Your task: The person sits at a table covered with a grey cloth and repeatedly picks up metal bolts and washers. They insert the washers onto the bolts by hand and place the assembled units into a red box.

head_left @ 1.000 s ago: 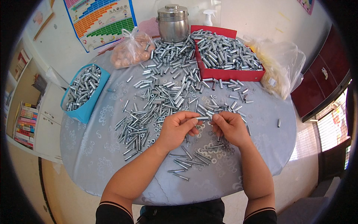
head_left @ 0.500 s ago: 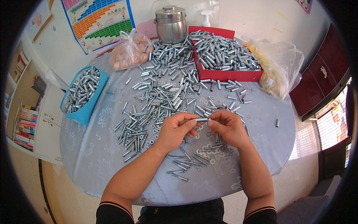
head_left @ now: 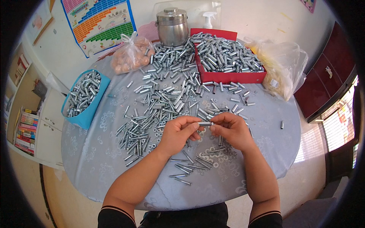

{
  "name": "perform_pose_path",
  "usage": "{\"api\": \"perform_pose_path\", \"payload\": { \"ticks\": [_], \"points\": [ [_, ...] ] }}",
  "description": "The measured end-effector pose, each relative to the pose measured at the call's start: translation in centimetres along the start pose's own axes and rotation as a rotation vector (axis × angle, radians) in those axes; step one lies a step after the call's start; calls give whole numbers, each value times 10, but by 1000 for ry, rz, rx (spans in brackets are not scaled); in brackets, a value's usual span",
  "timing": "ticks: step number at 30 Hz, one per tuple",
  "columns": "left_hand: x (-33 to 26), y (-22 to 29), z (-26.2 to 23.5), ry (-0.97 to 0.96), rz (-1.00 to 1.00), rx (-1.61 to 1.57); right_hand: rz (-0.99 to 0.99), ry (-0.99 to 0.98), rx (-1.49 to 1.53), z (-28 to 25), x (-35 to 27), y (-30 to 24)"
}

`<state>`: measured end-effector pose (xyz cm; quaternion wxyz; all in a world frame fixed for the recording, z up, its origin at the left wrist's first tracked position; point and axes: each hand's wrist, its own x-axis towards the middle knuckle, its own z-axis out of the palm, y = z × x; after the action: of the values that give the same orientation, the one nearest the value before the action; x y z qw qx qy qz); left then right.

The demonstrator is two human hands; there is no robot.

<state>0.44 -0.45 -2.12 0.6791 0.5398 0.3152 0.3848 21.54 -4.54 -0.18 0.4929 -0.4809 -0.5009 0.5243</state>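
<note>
piece in hand: a metal sleeve anchor (head_left: 205,123), a bright cylinder with a collar toward its right end, held level above the middle of the table between the two hands
left hand (head_left: 179,133): at the anchor's nine o'clock; thumb and forefinger pinched on its left end, the other fingers curled under
right hand (head_left: 232,131): at the anchor's three o'clock; thumb and fingertips closed around its right end
clock for the rest: laid on the tabletop, twelve at the far edge
table cover: grey cloth (head_left: 114,171) with a pale flower pattern
bolts: a small group of long bolts (head_left: 186,167) at six o'clock, just below the hands; a bigger pile of bolts (head_left: 137,133) at nine o'clock, near the left forearm
washers: a scatter of flat washers (head_left: 224,159) at five o'clock, beside the right wrist
sleeves: a loose spread of metal sleeves (head_left: 173,95) from the middle up to twelve; one lone sleeve (head_left: 282,124) at three o'clock, well apart
bins: a red box (head_left: 235,78) at one o'clock, heaped with metal sleeves; a light-blue bin (head_left: 93,111) at ten o'clock, full of similar metal pieces
bags: a knotted clear bag (head_left: 131,57) of round, brownish things at eleven; a clear bag (head_left: 285,76) with yellowish contents at two
far edge: a lidded steel pot (head_left: 172,29) at twelve, and a white spray bottle (head_left: 208,19) just past it toward one
wall: a colourful chart (head_left: 102,26) beyond eleven o'clock
</note>
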Motion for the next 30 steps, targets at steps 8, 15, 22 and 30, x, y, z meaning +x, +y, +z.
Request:
{"api": "perform_pose_path", "payload": {
  "ticks": [8,15,22,30],
  "points": [
    [-1,-2,2,-9,17,11,32,-8,59,1,1,-1],
    [-3,-3,5,10,59,2,47,28,42,-4,-2,-10],
    [-2,-6,1,27,80,-68,153,-81,-74,-32,-5,-19],
    [0,-6,1,33,79,-60,-214,294,359,-25,16,-15]
  ]
}}
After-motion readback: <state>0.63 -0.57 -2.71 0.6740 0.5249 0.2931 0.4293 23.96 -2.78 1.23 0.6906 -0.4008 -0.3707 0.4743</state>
